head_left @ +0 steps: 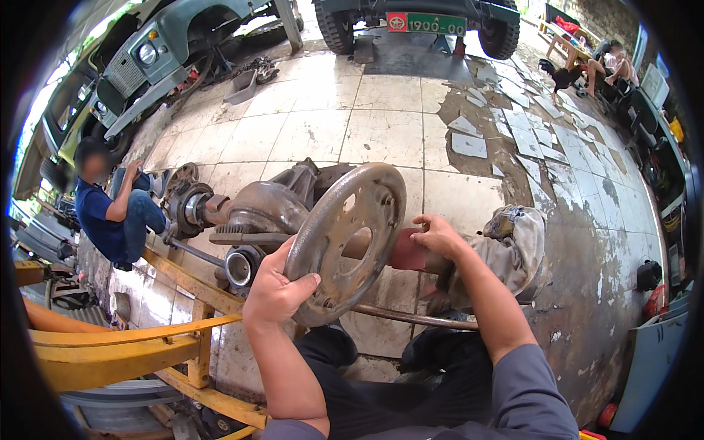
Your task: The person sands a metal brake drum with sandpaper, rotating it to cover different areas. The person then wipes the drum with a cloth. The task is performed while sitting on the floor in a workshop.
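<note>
A round, worn metal backing plate (345, 242) with a large centre hole and several smaller holes stands tilted before me. My left hand (282, 290) is closed on its left rim, thumb on the near face. Beyond the right rim, my right hand (440, 238) has its fingers bent at a flat reddish sheet (408, 251), perhaps sandpaper; part of the grip is hidden. Behind the plate lies a rusty axle housing (268, 205) with a bulging middle. A wire brush (249, 238) rests against it. A cloth (506, 249) drapes over the housing's right end.
A yellow metal frame (117, 359) stands at left, near a crouching person (117, 202). A long rod (411, 317) crosses above my legs. Ahead are a grey tray (240, 86), parked vehicles (147, 55) and broken floor tiles (469, 144). A rooster (563, 76) stands far right.
</note>
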A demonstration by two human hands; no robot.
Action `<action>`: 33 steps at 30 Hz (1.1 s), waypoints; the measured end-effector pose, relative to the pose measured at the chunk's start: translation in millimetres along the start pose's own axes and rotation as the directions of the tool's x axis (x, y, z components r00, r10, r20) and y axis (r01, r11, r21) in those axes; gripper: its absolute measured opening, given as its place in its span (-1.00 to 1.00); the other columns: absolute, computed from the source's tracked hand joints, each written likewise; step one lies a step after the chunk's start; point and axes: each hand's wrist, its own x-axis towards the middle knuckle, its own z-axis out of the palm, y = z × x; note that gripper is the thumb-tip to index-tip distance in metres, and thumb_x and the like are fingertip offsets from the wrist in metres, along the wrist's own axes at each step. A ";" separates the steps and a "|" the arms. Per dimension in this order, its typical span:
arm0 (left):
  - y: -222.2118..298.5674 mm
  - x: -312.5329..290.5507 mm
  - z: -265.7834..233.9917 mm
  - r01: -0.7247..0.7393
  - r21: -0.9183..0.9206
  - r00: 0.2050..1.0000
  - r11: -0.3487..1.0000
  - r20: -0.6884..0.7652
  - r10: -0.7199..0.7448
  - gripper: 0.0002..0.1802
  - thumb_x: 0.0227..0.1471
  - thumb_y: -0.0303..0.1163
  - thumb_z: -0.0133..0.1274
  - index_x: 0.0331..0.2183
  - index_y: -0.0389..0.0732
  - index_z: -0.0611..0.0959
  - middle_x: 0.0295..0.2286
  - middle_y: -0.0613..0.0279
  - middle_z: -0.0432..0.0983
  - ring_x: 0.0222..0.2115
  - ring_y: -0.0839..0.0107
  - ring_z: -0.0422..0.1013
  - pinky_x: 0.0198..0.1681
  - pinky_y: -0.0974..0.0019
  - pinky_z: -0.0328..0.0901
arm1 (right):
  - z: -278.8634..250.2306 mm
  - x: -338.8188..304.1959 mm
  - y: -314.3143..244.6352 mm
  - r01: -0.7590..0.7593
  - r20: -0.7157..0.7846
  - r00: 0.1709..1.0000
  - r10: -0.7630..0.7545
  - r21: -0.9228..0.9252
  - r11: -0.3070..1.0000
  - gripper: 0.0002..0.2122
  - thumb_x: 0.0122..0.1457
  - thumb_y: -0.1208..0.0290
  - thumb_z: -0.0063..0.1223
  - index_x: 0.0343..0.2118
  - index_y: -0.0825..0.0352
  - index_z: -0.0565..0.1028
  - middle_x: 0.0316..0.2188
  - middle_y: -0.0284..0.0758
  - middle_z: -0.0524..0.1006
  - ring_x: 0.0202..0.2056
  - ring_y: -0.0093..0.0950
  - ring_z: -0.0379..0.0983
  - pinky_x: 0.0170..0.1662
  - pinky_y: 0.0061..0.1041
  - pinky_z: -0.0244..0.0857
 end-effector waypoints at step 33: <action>-6.2 -5.8 29.3 -0.120 0.059 0.989 0.991 0.099 0.113 -0.38 -0.14 -0.71 0.00 0.07 -0.39 0.51 -0.03 0.24 0.48 -0.02 0.52 0.36 0.09 0.43 0.19 | -32.7 -79.0 -148.5 0.662 -0.401 0.562 -0.723 -0.307 0.684 -0.41 -0.10 0.76 0.03 0.08 0.16 0.53 0.01 -0.18 0.51 -0.01 -0.19 0.44 0.08 -0.32 0.34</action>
